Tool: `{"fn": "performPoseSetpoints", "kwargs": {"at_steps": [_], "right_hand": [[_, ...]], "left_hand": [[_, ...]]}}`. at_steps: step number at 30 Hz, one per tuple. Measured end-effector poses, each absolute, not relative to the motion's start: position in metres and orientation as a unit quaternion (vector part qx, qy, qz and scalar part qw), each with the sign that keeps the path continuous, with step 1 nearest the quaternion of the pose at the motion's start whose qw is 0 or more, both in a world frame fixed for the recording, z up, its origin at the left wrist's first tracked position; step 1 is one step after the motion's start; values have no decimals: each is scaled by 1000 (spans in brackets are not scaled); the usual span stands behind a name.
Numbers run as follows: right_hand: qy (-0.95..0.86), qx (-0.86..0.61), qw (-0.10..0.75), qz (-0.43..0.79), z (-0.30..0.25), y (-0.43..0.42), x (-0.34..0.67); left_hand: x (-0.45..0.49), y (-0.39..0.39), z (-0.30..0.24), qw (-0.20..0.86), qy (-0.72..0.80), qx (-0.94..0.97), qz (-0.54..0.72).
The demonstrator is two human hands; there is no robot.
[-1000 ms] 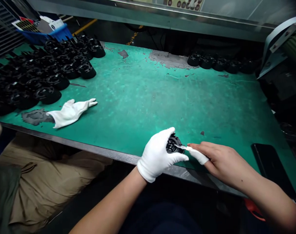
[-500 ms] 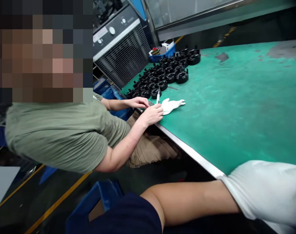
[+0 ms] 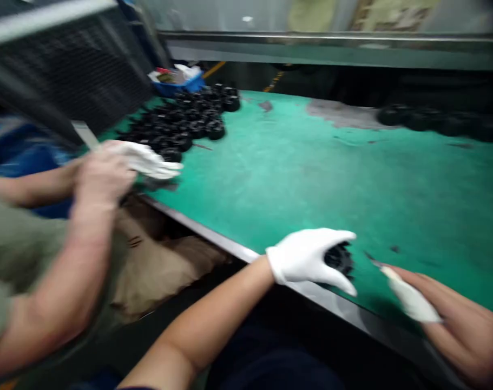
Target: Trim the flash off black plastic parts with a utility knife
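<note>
My left hand (image 3: 301, 257), in a white glove, is at the table's front edge. Its thumb and fingers reach around a black round part (image 3: 339, 259), which sits in the grip between them. To the right, my right hand (image 3: 436, 300) is closed around a small knife (image 3: 374, 261) whose thin dark blade points toward the part. White glove fabric covers some of that hand, while bare skin shows along its upper side. Motion blur hides the finer detail of both hands.
At left a co-worker's hands (image 3: 104, 170) hold a white glove (image 3: 149, 161) and a pale, flat-ended tool (image 3: 85, 134). Several black parts (image 3: 181, 119) crowd the green table (image 3: 278, 179) near a blue bin (image 3: 179, 84). More dark parts (image 3: 441, 120) line the far right.
My view has swung right, bringing my right hand with the knife and the black part into sight. The co-worker's white glove has been lifted from the table.
</note>
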State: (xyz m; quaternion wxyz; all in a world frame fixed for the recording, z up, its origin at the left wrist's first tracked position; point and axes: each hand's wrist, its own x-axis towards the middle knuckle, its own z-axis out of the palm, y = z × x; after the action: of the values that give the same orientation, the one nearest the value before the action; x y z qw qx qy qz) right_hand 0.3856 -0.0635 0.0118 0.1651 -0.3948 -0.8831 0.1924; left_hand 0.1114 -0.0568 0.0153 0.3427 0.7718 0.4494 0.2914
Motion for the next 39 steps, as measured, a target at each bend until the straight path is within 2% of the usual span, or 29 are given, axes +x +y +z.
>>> {"fn": "performPoseSetpoints", "kwargs": {"at_steps": [4, 10, 15, 19, 23, 29, 36, 39], "right_hand": [[-880, -428, 64, 199, 26, -67, 405], [-886, -416, 24, 202, 31, -56, 380], [-894, -428, -29, 132, 30, -53, 376], [-890, -448, -2, 83, 26, -57, 375], [-891, -421, 44, 161, 28, -57, 374], [-901, -377, 10, 215, 30, -40, 367], [-897, -408, 2, 170, 21, -33, 364], [-892, -409, 14, 191, 25, -35, 366]], "left_hand": [[102, -51, 8, 339, 448, 765, 314], [130, -80, -2, 283, 551, 691, 373], [144, -77, -13, 256, 559, 678, 404], [142, -74, -13, 253, 553, 681, 408], [140, -74, -14, 246, 540, 692, 411], [139, -71, -16, 270, 535, 690, 406], [142, -71, -12, 283, 552, 673, 404], [141, -71, -12, 285, 552, 674, 399]]}}
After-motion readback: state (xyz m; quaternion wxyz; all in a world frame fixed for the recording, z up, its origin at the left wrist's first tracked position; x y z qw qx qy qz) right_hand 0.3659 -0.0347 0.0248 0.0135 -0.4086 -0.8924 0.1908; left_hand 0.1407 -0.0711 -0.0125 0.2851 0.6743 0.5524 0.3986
